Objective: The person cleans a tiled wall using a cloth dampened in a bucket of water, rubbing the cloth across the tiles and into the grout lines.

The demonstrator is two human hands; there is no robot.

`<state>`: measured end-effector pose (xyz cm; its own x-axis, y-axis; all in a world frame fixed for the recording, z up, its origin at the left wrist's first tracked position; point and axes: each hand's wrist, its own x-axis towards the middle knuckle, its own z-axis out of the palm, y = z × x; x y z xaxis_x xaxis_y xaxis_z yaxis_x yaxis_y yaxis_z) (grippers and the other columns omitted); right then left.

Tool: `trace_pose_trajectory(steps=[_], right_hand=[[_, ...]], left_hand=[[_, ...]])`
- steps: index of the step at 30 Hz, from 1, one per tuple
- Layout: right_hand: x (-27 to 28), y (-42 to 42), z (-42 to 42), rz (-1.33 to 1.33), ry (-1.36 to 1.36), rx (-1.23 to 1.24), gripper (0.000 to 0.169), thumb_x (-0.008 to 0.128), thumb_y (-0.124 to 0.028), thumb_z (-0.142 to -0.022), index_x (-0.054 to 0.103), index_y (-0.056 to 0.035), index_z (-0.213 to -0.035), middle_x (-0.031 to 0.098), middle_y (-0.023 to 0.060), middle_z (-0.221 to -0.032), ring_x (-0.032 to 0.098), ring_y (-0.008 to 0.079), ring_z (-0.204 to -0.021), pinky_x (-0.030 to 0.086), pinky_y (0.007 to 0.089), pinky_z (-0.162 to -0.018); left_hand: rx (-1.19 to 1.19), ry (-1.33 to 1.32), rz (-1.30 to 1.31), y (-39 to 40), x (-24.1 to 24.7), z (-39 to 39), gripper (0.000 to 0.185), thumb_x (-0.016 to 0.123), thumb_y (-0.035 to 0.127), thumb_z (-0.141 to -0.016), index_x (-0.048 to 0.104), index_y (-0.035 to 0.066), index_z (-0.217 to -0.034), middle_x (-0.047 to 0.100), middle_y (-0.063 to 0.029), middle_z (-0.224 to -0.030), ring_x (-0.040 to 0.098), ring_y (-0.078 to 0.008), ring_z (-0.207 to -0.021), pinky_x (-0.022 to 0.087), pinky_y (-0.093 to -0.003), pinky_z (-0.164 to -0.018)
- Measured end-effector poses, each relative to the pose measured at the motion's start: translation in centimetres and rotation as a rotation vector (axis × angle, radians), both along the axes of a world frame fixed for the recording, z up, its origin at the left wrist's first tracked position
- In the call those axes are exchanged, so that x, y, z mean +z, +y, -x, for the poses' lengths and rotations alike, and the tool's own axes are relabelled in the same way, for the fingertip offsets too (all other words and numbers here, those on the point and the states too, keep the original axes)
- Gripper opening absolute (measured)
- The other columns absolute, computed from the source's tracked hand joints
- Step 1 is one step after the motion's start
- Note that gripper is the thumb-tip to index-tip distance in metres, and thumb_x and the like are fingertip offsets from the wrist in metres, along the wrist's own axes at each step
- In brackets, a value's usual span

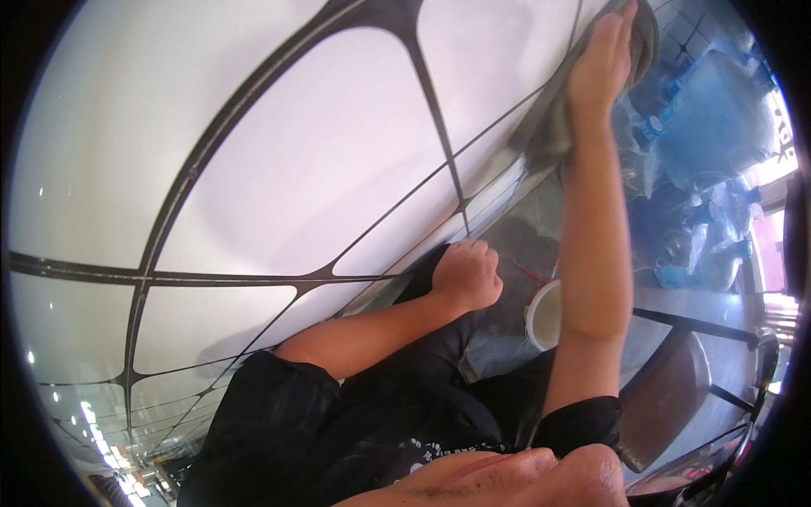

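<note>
My right hand (602,66) is stretched far ahead, its palm laid over a grey-green cloth (551,130) against the white tiled wall (323,146). Part of the cloth hangs below the wrist and looks blurred; its far end is bunched around the fingers. Closer to my body, my left hand (469,272) is curled into a fist by my dark-trousered knee, near the foot of the wall. Nothing shows in its fingers. Dark bands and lines of grout divide the glossy tiles.
A white bucket (545,317) stands on the grey floor (519,247), partly behind my right forearm. Several large blue water bottles (716,120), some wrapped in clear plastic, are stacked on the right. A chair (671,393) with a dark frame is close by my right elbow.
</note>
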<state>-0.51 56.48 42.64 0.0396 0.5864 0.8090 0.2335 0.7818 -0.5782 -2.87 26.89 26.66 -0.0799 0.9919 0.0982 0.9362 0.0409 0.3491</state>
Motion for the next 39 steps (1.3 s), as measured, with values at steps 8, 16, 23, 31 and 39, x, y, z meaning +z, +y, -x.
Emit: trace_pose_trajectory(steps=[8, 16, 23, 31, 39], right_hand=[[3.2, -4.4, 1.2, 0.071, 0.132, -0.018, 0.068, 0.055, -0.033, -0.096, 0.038, -0.0036, -0.155, 0.051, 0.0285, -0.141, 0.057, 0.0463, -0.116, 0.044, 0.0513, -0.099], [-1.0, -36.3, 8.7, -0.370, 0.141, 0.740, 0.041, 0.061, -0.031, -0.086, 0.071, -0.0108, -0.121, 0.064, 0.0081, -0.124, 0.056, 0.0354, -0.121, 0.031, 0.0532, -0.120], [2.6, -35.3, 8.4, -0.535, 0.224, 0.563, 0.017, 0.062, -0.021, -0.068, 0.067, -0.0121, -0.082, 0.060, 0.0059, -0.092, 0.060, 0.0283, -0.100, 0.034, 0.0549, -0.118], [4.6, -13.9, 4.3, -0.016, 0.147, 0.044, 0.058, 0.047, -0.021, -0.101, 0.040, -0.0043, -0.156, 0.043, 0.0208, -0.156, 0.041, 0.0350, -0.143, 0.026, 0.0434, -0.121], [2.2, -12.1, 3.0, -0.063, 0.182, 0.030, 0.064, 0.050, -0.033, -0.101, 0.040, 0.0024, -0.154, 0.053, 0.0282, -0.143, 0.051, 0.0468, -0.131, 0.038, 0.0464, -0.112]], left_hand=[[-0.025, -0.068, -0.035, 0.5, 1.0, -0.6, 0.017, 0.069, 0.022, -0.072, 0.064, 0.008, -0.079, 0.063, -0.0127, -0.083, 0.063, -0.0333, -0.087, 0.050, -0.0432, -0.080], [-0.106, -0.050, -0.089, 0.7, -1.1, -2.9, 0.014, 0.066, 0.019, -0.070, 0.059, 0.007, -0.073, 0.063, -0.0138, -0.080, 0.063, -0.0348, -0.081, 0.051, -0.0465, -0.075], [-0.017, -0.004, -0.132, -1.5, 0.2, 0.2, 0.013, 0.067, 0.016, -0.071, 0.058, 0.007, -0.072, 0.062, -0.0135, -0.079, 0.062, -0.0347, -0.080, 0.050, -0.0474, -0.071], [-0.017, -0.070, -0.168, -0.6, -0.4, 0.0, 0.016, 0.067, 0.022, -0.073, 0.061, 0.007, -0.074, 0.064, -0.0158, -0.080, 0.065, -0.0380, -0.080, 0.053, -0.0496, -0.072], [-0.003, -0.109, -0.057, 0.2, -1.2, 0.1, 0.017, 0.067, 0.024, -0.073, 0.062, 0.008, -0.072, 0.064, -0.0164, -0.079, 0.065, -0.0383, -0.081, 0.053, -0.0492, -0.073]])
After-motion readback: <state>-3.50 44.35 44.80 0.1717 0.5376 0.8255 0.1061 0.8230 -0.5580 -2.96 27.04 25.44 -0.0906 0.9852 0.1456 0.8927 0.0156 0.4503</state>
